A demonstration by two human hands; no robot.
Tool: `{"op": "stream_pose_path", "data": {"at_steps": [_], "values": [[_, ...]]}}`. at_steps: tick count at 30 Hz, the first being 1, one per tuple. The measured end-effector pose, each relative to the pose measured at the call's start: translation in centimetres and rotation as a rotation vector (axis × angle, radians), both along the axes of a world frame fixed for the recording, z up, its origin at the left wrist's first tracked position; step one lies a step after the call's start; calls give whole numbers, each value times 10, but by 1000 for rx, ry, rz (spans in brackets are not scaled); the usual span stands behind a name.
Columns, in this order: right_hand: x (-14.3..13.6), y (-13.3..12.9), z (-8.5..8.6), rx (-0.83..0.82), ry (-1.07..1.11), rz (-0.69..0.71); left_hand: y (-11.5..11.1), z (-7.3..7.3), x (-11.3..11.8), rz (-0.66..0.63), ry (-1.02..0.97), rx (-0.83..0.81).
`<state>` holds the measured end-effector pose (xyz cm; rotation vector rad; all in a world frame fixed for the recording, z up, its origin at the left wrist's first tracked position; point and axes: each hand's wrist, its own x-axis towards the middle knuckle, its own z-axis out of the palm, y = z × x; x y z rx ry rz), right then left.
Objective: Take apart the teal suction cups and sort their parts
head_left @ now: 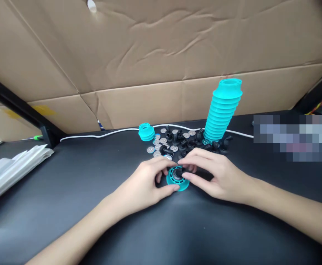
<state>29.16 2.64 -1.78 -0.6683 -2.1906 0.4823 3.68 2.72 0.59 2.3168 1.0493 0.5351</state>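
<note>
A turquoise flanged plastic ring (pixel 182 187) lies on the black tabletop in front of me, slots showing around its upper rim. My left hand (pixel 147 180) grips its left side, with the thumb at the front and fingers behind. In the ring's centre sits a black stemmed plastic part (pixel 178 172). The fingers of my right hand (pixel 219 175) close around this black part from the right. Just behind my hands, several similar black parts (pixel 183 141) lie in a loose heap. Several round silvery discs (pixel 157 147) are scattered among them and to their left.
A tall, slightly leaning stack of turquoise rings (pixel 222 114) stands behind the heap at right; a short turquoise piece (pixel 146 133) stands left. A white cable (pixel 116 131) runs along the cardboard wall (pixel 150 106). Papers (pixel 14 169) lie at left. A pixelated patch covers the right side.
</note>
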Motion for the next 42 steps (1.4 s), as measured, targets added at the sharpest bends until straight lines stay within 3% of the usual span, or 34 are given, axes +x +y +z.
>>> {"op": "stream_pose_path", "data": {"at_steps": [8,16,20,24,31,38,42], "values": [[-4,2,-1,-555,168,-64,1,-14,14,17,-126,-15],[0,6,1,-524,164,-2,2,-18,12,-7,-150,42],[1,7,0,-592,177,41,5,-20,9,-10,-146,54],[-1,5,-1,-644,252,-15,6,-22,6,24,-139,64],[-1,5,2,-505,153,3,6,-24,9,-15,-164,95],[-5,3,-3,-168,63,-50,8,-25,9,14,-113,93],[-3,2,0,-41,-70,53,7,-25,9,23,-92,117]]}}
